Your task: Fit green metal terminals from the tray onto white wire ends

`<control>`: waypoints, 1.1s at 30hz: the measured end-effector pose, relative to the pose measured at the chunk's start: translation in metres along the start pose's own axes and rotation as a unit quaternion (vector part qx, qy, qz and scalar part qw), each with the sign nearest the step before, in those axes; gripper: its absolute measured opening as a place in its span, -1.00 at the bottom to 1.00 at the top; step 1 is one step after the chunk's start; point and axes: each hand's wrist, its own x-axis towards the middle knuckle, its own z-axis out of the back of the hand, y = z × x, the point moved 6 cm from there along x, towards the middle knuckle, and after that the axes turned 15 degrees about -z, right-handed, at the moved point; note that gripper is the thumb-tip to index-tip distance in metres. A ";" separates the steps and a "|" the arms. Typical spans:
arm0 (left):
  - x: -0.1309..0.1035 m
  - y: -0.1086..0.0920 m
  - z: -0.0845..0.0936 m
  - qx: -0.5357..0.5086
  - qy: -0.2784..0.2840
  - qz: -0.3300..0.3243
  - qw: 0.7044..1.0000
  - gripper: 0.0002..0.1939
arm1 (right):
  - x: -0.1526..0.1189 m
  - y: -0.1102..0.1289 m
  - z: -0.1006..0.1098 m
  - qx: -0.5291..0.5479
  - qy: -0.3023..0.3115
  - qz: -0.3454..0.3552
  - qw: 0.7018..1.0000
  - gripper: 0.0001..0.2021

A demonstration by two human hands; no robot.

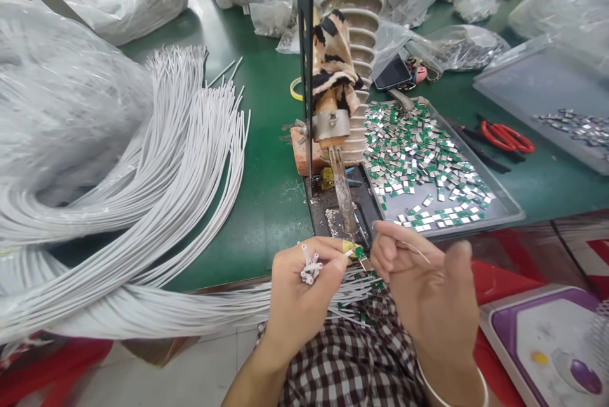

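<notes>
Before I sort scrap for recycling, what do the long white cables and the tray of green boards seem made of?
White cables: probably plastic-sheathed, smooth; evenly coloured and bending in soft curves. Tray: likely plastic, slightly glossy; cloudy, greyish walls.

I see white cables (204,172) across my green worktop (271,204); the small boards (413,153) are green with silver ends; my checked cloth (328,362) is dark brown and white; the cloth wrapping (332,45) is tan with black patches; the handles (493,134) are red; my finger wrap (348,246) is yellow; the machine (528,331) is white and purple.
</notes>
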 end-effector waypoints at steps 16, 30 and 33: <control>0.008 -0.004 0.003 0.004 -0.010 -0.009 1.000 -0.75 | -0.017 0.032 -0.015 -0.292 -0.149 0.261 0.908 -0.78; 0.001 0.000 0.004 -0.027 0.006 0.007 1.000 -0.75 | -0.020 0.030 -0.019 -0.285 -0.081 0.265 0.918 -0.75; -0.001 -0.001 0.005 -0.006 0.011 -0.016 1.000 -0.77 | -0.018 0.025 -0.014 -0.268 -0.086 0.231 0.931 -0.81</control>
